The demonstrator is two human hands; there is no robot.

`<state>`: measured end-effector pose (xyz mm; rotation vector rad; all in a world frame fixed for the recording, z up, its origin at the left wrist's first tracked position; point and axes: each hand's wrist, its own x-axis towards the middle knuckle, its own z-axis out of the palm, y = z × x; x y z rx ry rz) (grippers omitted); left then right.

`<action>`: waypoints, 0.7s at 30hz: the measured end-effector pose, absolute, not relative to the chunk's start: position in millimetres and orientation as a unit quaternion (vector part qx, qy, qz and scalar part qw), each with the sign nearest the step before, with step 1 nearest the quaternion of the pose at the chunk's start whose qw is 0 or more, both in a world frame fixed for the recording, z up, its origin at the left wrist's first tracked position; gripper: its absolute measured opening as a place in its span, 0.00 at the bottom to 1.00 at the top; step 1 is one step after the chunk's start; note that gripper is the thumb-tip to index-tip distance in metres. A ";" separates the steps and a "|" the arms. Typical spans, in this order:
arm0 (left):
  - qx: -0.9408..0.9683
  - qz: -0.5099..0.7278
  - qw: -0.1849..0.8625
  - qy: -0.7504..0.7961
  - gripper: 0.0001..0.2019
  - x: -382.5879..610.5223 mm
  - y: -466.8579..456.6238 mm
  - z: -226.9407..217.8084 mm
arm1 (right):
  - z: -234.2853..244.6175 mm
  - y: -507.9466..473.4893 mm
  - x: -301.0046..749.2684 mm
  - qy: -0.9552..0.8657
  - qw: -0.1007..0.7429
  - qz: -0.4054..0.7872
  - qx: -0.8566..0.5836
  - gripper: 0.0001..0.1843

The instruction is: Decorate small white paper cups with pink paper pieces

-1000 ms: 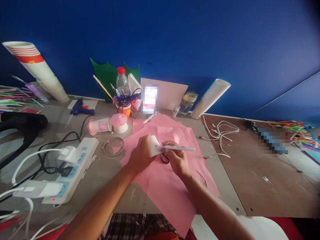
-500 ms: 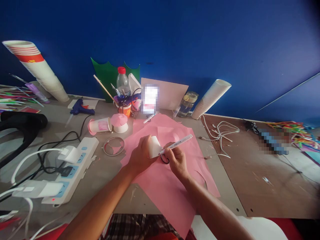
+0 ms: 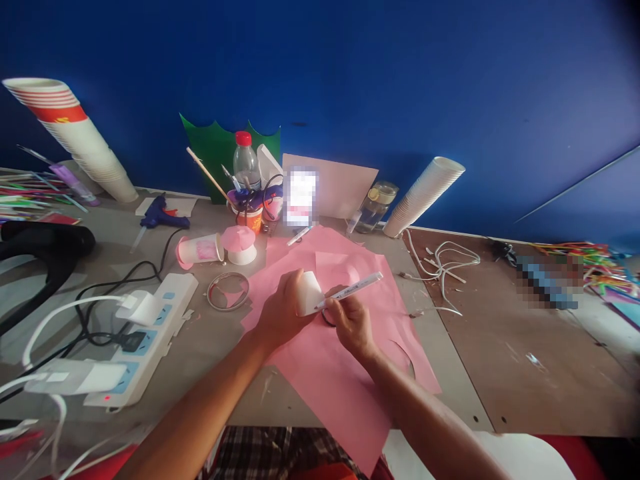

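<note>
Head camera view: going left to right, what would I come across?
Leaning cup stack, blue glue gun, lying paper cup, pink-topped cup, left hand, held white piece, right hand with pen, white cup stack, colourful sticks.

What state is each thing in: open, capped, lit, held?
White slim marker: uncapped, in the right hand
White paper piece: in the left hand
Clear plastic bottle: capped, upright
White rectangular power strip: plugs in, red light on
Blue plastic glue gun: lying down
White and pink paper cup: lying sideways
Pink paper sheets: spread out, partly cut
</note>
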<state>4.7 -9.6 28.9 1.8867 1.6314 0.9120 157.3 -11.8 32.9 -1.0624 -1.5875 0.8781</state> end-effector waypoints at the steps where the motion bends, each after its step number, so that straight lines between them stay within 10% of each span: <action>1: 0.692 0.331 0.240 0.595 0.31 4.4 -9.4 28.3 | 32.6 -11.6 157.3 -0.657 0.495 0.363 -0.437 0.11; 21: 0.688 0.316 0.255 0.601 0.31 4.6 -9.4 31.6 | 30.9 -12.4 157.2 -0.651 0.474 0.375 -0.459 0.08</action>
